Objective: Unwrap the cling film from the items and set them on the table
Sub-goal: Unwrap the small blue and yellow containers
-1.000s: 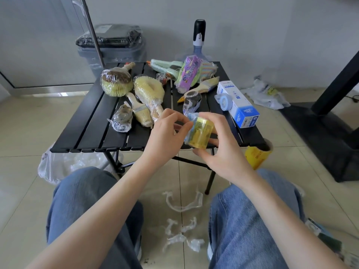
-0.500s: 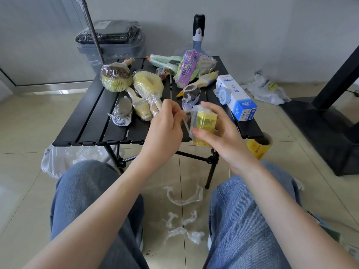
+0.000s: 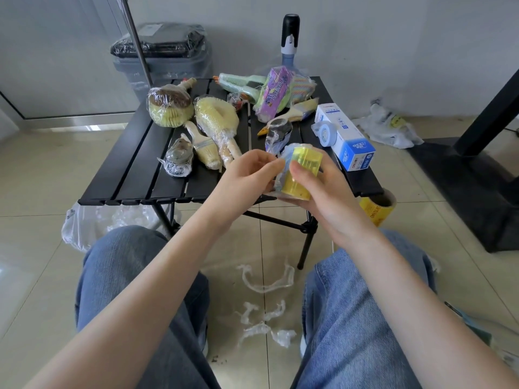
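Yellow translucent container, partly in cling film, held above the near edge of the black tabletop. Right hand grip curled round it, thumb on its front; its far side is hidden. Left hand grip pinches the film at the container's left; fingertips hidden behind the knuckles. Wrapped brushes and a purple packet lie on the tabletop, print too blurred to read. Blue-and-white box, possibly marked "deli". Film scraps on the floor between the knees. Yellow tape roll right of the table's edge, lettering cut off.
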Tool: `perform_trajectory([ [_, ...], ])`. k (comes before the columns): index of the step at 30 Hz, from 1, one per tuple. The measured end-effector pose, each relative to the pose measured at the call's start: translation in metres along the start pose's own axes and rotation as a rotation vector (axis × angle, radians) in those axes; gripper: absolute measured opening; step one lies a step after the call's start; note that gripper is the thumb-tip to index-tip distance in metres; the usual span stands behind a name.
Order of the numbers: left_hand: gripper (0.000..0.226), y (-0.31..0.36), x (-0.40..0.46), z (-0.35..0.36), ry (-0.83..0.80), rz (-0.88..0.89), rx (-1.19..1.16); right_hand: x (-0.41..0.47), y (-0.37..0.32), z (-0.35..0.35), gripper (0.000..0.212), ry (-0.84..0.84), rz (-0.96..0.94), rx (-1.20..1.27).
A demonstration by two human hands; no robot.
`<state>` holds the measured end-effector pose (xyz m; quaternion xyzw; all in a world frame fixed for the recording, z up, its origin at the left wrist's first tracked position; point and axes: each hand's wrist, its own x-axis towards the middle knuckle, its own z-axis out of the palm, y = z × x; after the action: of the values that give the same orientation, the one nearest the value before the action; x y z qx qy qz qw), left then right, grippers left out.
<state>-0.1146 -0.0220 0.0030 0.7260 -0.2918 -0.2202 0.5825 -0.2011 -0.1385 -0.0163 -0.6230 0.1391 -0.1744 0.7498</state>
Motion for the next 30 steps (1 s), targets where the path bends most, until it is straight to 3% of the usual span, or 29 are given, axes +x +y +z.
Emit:
perform_trajectory([
  [3, 0.024, -0.011, -0.002, -0.016, 0.087, 0.055, 0.147, 0.01, -0.012, -0.014, 0.034, 0.223, 0.045, 0.318],
  [6, 0.024, -0.024, -0.004, -0.042, 0.169, 0.002, 0.054, 0.012, -0.03, -0.043, 0.022, 0.346, 0.028, 0.421],
  [9, 0.02, -0.021, -0.003, -0.043, 0.201, 0.022, -0.008, 0.01, -0.032, -0.042, 0.03, 0.269, 0.043, 0.373],
  [11, 0.014, -0.013, -0.001, -0.031, 0.118, 0.099, 0.035, 0.01, -0.027, -0.029, 0.037, 0.219, 0.063, 0.381],
  [14, 0.036, -0.011, 0.0, -0.012, -0.066, 0.187, 0.128, 0.012, -0.019, -0.013, 0.036, 0.144, 0.096, 0.362],
  [15, 0.034, -0.012, 0.001, -0.007, -0.085, 0.219, 0.15, 0.011, -0.016, -0.008, 0.04, 0.113, 0.102, 0.346],
  [18, 0.012, -0.014, 0.004, -0.004, 0.017, 0.269, 0.154, 0.012, -0.009, -0.002, 0.06, 0.081, 0.131, 0.312],
  [21, 0.01, -0.018, 0.006, -0.01, 0.126, 0.263, 0.177, 0.011, -0.006, -0.003, 0.077, 0.123, 0.194, 0.256],
  [25, 0.008, -0.019, 0.006, -0.021, 0.223, 0.236, 0.243, 0.008, -0.005, -0.012, 0.081, 0.085, 0.216, 0.187],
  [30, 0.015, -0.015, 0.007, -0.024, 0.251, 0.207, 0.261, 0.001, -0.003, -0.013, 0.079, -0.157, 0.144, -0.12],
])
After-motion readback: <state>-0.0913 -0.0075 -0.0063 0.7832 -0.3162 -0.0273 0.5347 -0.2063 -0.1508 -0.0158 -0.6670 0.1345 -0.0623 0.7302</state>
